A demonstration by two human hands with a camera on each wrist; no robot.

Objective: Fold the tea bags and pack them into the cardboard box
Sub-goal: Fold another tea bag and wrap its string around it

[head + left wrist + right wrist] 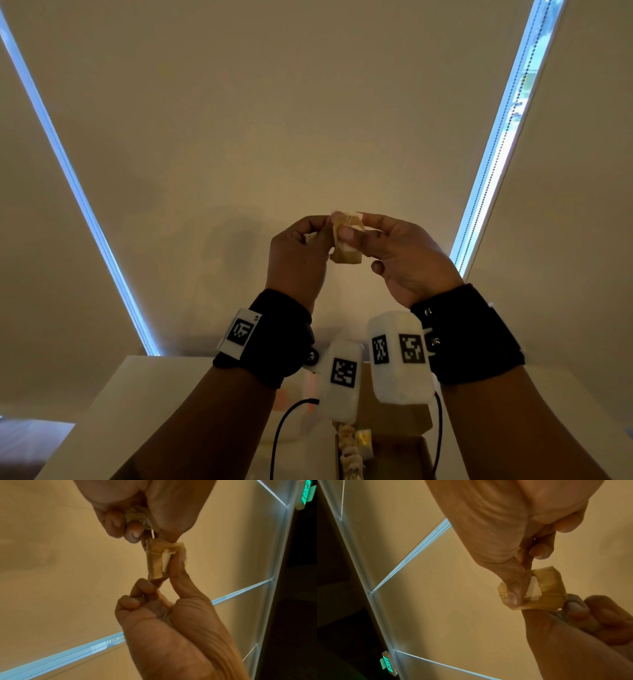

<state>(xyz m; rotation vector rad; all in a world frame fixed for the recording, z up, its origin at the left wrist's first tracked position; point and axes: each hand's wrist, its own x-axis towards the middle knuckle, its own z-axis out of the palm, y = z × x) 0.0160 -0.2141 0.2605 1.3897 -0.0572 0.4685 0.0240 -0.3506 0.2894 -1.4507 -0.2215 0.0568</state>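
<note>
A: What's nearest the head cam?

B: My forearms, cut off by the bottom edge. Black wrist straps [467,334] with white marker blocks [399,356] sit between them and cover most of the table [102,411].

A: Cardboard box?

B: Open cardboard box [394,455] at 6 o'clock, cropped by the frame and partly behind the blocks. A row of pale packed tea bags [351,455] stands along its left wall. Count unreadable, too dim. Something orange at 7 o'clock of the blocks, can't identify.

A: Hands?

B: Both raised above the box, at centre frame. Left hand [298,253] and right hand [407,253] both pinch one tea bag [347,240] between them. Left thumb lies along its face, seen in the left wrist view [178,566]; the other left fingers are curled in. Right thumb presses on it from the 9 o'clock side in the right wrist view [513,593].

A: Fold state?

B: Partly folded, white tag [534,589] tucked against the paper. A thin string [153,534] runs up into my right fist. Something crumpled sits in that fist too; can't tell what.

A: Behind?

B: Beige roller blinds [274,120], bright gaps at 10 and 2 o'clock. Green exit sign [388,665] at 7 o'clock in the right wrist view, clipped in the left wrist view.
</note>
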